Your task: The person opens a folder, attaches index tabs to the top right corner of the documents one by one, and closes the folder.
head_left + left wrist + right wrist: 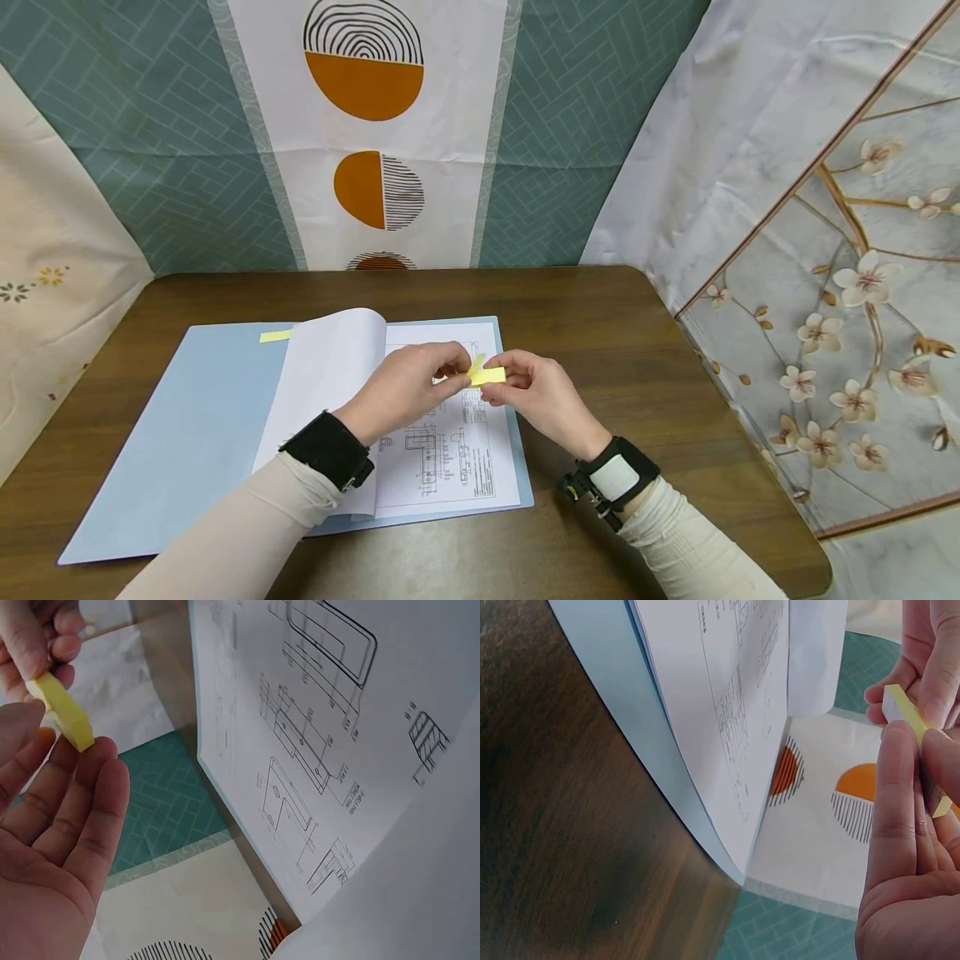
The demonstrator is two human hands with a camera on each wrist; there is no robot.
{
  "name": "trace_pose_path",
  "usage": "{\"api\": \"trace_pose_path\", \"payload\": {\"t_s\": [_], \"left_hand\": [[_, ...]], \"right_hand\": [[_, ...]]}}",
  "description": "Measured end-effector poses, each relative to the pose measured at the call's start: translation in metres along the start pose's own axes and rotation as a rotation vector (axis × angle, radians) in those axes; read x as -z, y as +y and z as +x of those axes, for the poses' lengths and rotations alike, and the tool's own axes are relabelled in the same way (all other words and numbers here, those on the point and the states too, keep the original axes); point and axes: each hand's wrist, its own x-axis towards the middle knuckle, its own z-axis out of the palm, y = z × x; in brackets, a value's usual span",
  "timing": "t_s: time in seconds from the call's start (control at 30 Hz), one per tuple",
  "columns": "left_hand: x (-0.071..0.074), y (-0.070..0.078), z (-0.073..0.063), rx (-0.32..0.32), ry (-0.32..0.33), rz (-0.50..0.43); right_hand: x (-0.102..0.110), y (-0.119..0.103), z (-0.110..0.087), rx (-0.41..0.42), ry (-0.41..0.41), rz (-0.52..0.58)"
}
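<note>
A small pad of yellow sticky notes [491, 376] is held between both hands, above the drawing sheet [442, 442] of the blue folder [202, 417]. My right hand [546, 393] pinches the pad's right end between thumb and fingers. At its left end, the thumb and fingers of my left hand [412, 385] pinch the yellow paper, where a narrow strip stands up at an angle. The pad's edge shows its thickness in the left wrist view, where the yellow pad [69, 712] spans both hands. Fingers partly cover the pad [904, 709] in the right wrist view.
The folder lies spread on the brown table [600, 350]. A curled white page [322, 375] is turned leftward inside it. One yellow tab [275, 337] sticks out at that page's upper left edge. Fabric hangings [570, 125] stand behind and beside the table.
</note>
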Motion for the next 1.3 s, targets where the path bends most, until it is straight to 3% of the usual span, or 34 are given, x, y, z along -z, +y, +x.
{"api": "trace_pose_path", "payload": {"t_s": [0.27, 0.47, 0.73, 1.13, 1.3], "left_hand": [[-0.007, 0.003, 0.0, 0.025, 0.065, 0.084], [-0.008, 0.001, -0.002, 0.073, 0.083, 0.007], [-0.011, -0.006, -0.004, 0.022, 0.021, -0.118], [-0.011, -0.01, -0.006, 0.054, 0.069, -0.118], [-0.013, -0.01, -0.006, 0.046, 0.084, -0.136]], "right_hand": [[-0.003, 0.0, 0.001, -0.015, 0.002, 0.029], [-0.003, 0.0, 0.001, -0.012, 0.003, 0.045], [-0.002, 0.004, 0.001, 0.006, 0.002, 0.128], [0.004, 0.007, 0.0, -0.032, -0.029, 0.3], [0.003, 0.007, 0.002, -0.036, -0.049, 0.297]]}}
